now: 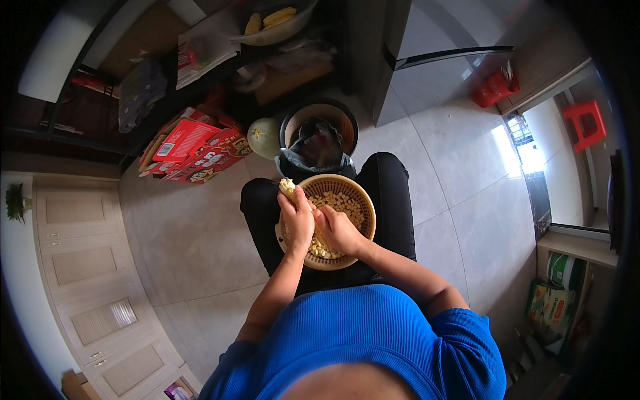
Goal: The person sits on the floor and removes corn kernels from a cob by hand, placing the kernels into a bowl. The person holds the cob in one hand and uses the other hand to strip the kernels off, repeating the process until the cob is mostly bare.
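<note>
**Corn cob point(287, 187) held over a yellow basket point(371, 212) of loose kernels point(350, 205)**

Well to the left of the basket, pale cabinet doors point(80, 267) are seen. Nearer, beyond the basket's left side, a red cardboard box point(212, 157) is set on the floor point(200, 247), followed by a pale green melon point(262, 139). Far beyond the basket, more cobs point(279, 19) are kept in a bowl point(291, 31).

The corn cob is held above the basket's left half, its tip raised toward the far left rim. It is wrapped by the closed left hand point(297, 219), with the tip left showing. Just beyond the basket, a bin point(350, 120) is lined with a dark bag point(313, 157). Over the basket's middle, the right hand point(338, 231) is curled shut on the cob's lower end; how hard it is pressed cannot be told.

The cob is judged light and stiff, possibly slightly slippery if moist, with kernels easily bruised. It is best gripped around its thick middle by one hand, the lower end being steadied by the other. The basket is supported between dark-trousered thighs point(393, 193). Well to its right, a red stool point(587, 127) is seen.
</note>
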